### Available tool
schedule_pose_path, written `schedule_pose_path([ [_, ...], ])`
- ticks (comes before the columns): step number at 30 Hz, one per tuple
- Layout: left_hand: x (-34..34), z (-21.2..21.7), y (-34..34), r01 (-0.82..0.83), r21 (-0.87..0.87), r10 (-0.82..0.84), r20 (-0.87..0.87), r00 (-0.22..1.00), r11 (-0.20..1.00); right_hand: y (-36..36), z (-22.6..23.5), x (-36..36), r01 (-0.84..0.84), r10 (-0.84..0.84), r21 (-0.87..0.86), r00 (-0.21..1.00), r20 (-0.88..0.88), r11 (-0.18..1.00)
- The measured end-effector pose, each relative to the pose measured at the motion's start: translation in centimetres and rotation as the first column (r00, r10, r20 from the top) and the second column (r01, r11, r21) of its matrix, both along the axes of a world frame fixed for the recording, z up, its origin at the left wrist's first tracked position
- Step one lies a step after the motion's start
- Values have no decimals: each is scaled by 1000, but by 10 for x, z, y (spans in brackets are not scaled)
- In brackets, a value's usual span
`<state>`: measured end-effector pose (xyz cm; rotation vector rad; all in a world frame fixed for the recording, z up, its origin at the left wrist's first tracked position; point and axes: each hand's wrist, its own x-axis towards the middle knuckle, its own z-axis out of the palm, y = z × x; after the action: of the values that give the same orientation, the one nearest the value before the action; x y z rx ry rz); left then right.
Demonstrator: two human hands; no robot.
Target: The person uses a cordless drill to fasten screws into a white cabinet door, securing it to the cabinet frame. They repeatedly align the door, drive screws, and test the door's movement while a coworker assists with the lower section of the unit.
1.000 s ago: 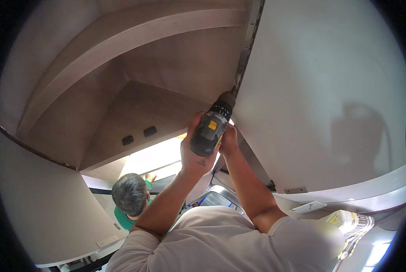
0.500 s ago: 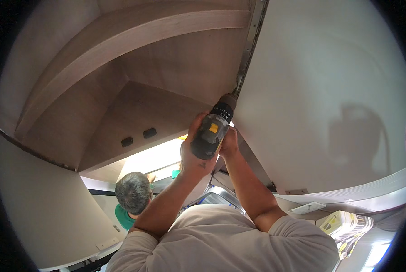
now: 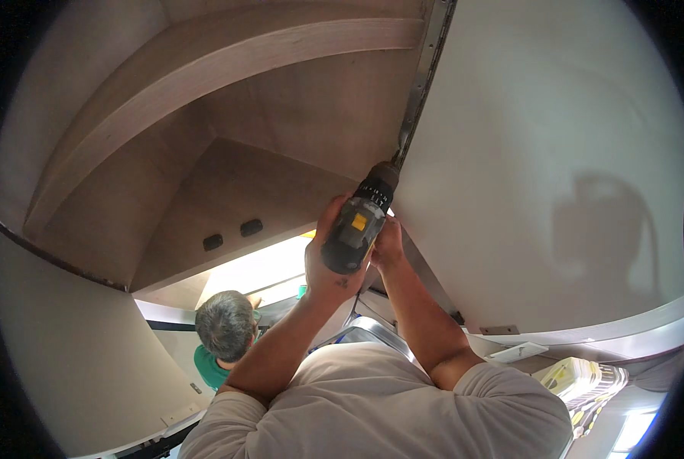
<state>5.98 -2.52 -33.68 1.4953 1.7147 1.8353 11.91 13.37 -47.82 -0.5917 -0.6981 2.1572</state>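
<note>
Both my arms reach up in the middle, with a black and grey cordless drill [image 3: 349,243] between my hands. My left hand [image 3: 328,264] is closed along the drill's left side. On its other side my right hand [image 3: 388,242] is closed too; the drill hides most of those fingers and the handle. The drill's chuck [image 3: 386,174] points up and away, its tip at the lower end of a long metal hinge [image 3: 420,88]. This strip runs between the brown wooden cabinet [image 3: 311,115] and a white door panel [image 3: 541,153]. I cannot make out the bit's exact contact.
A curved wooden rail [image 3: 227,69] crosses the cabinet, above two dark oval fittings [image 3: 251,227] in its lower panel. A person [image 3: 224,329] in green stands at lower left. Behind my arms is a metal-framed object [image 3: 376,327]. A patterned box-like thing [image 3: 579,382] is at lower right.
The drill and my hands have dropped very slightly in the picture. My hold on the drill looks the same, and its tip stays at the hinge.
</note>
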Motion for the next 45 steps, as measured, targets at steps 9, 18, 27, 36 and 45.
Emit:
schedule_pose_path([
  [9,5,-1,7,-35,5,35,15,999,999,14,-21,6,-58,58,-11,998,-22,998],
  [18,7,-11,9,-71,67,73,-26,997,995,10,-18,8,-86,87,18,995,-58,996],
  [27,11,-3,5,13,37,-14,36,999,999,19,-36,9,-149,156,60,979,-134,987],
  [36,12,-5,7,-48,57,50,-18,999,997,8,-13,8,-173,176,29,964,-199,984],
  [45,11,-3,5,-40,-22,40,-28,999,999,12,-25,7,-148,147,10,967,-210,989],
])
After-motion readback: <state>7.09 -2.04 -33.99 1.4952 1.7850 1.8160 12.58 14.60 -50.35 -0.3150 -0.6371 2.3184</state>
